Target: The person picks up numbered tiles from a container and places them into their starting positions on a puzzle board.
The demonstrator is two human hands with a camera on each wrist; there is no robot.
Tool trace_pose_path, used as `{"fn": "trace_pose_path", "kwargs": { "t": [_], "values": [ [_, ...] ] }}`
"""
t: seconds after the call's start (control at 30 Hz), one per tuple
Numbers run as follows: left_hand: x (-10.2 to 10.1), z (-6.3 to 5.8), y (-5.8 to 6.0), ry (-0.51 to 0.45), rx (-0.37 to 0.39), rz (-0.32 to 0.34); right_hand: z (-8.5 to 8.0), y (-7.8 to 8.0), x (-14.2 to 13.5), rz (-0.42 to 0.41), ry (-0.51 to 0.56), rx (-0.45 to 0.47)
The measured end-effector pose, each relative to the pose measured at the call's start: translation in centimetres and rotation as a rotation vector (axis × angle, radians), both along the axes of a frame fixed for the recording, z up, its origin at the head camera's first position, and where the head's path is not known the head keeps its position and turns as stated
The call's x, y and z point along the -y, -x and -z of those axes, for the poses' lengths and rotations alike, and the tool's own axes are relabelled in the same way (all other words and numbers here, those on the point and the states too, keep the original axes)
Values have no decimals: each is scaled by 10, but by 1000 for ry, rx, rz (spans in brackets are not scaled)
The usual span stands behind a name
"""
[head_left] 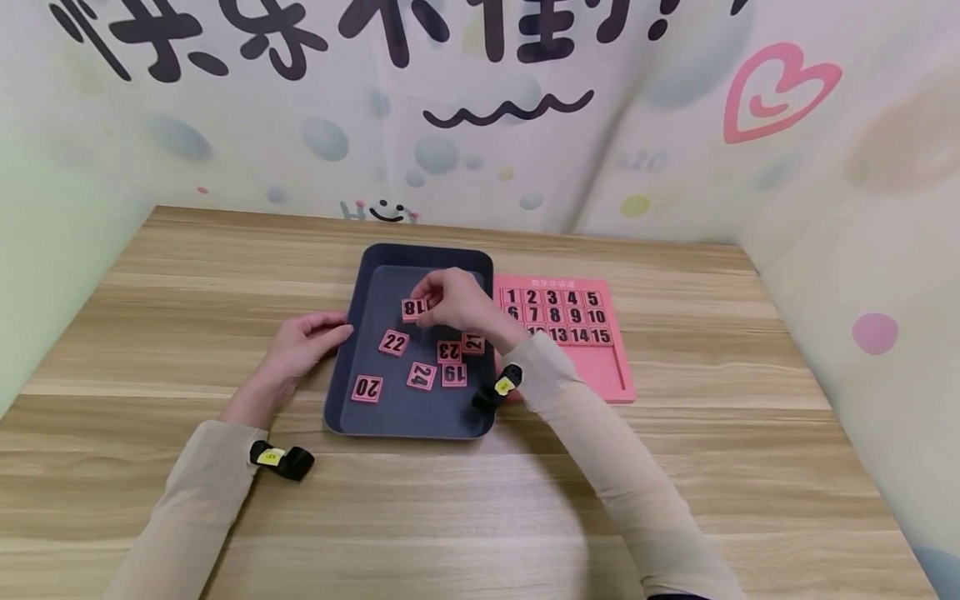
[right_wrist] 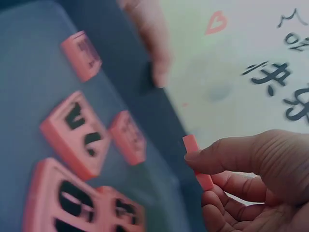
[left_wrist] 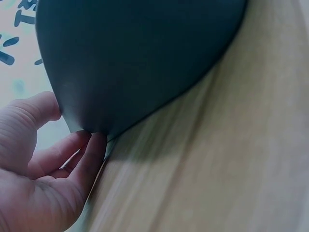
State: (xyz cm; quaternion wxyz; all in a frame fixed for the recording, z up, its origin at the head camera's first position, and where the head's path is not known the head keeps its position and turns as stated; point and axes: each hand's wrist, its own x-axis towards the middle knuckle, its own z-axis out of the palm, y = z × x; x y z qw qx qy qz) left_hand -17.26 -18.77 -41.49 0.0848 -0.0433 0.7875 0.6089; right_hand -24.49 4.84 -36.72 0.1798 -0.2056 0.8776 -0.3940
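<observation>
My right hand (head_left: 463,302) pinches a pink number tile marked 18 (head_left: 412,311) between thumb and fingers, above the dark tray (head_left: 408,418). In the right wrist view this tile (right_wrist: 191,144) is seen edge-on. My left hand (head_left: 298,348) holds the tray's left side, with the thumb at the rim and fingertips against the outer wall, as the left wrist view shows. Lying loose in the tray are tiles 22 (head_left: 393,342), 20 (head_left: 367,388), 24 (head_left: 422,376), 23 (head_left: 449,351), 19 (head_left: 453,375) and 21 (head_left: 473,343).
Right of the tray lies a pink puzzle board (head_left: 600,379) with number tiles in its upper rows, partly hidden by my right arm. Both lie on a wooden table (head_left: 720,467). A printed wall covering (head_left: 262,175) rises behind the table.
</observation>
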Motion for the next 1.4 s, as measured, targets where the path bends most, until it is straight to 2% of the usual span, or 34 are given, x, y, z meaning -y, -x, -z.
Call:
{"fn": "trace_pose_path", "kwargs": {
  "t": [0.17, 0.33, 0.47, 0.63, 0.8, 0.93, 1.17, 1.4],
  "values": [
    [-1, 0, -1, -9, 3, -3, -17, -8, -24, 17, 55, -52],
    [-2, 0, 0, -12, 8, -13, -21, -17, -61, 78, 63, -64],
    [-2, 0, 0, -8, 10, -16, -14, -24, -95, 128, 46, -82],
    [-2, 0, 1, -7, 8, -7, 0, -37, -136, 183, -30, -101],
    [-2, 1, 1, -19, 9, -8, 13, -49, -166, 213, -43, -60],
    [-1, 1, 1, -15, 9, -7, 21, -56, -180, 236, -99, -44],
    [-2, 0, 0, -19, 6, -17, 29, -61, -186, 202, -182, -143],
    [-2, -1, 0, -20, 3, -20, 26, -63, -187, 159, -212, -159]
  ]
}}
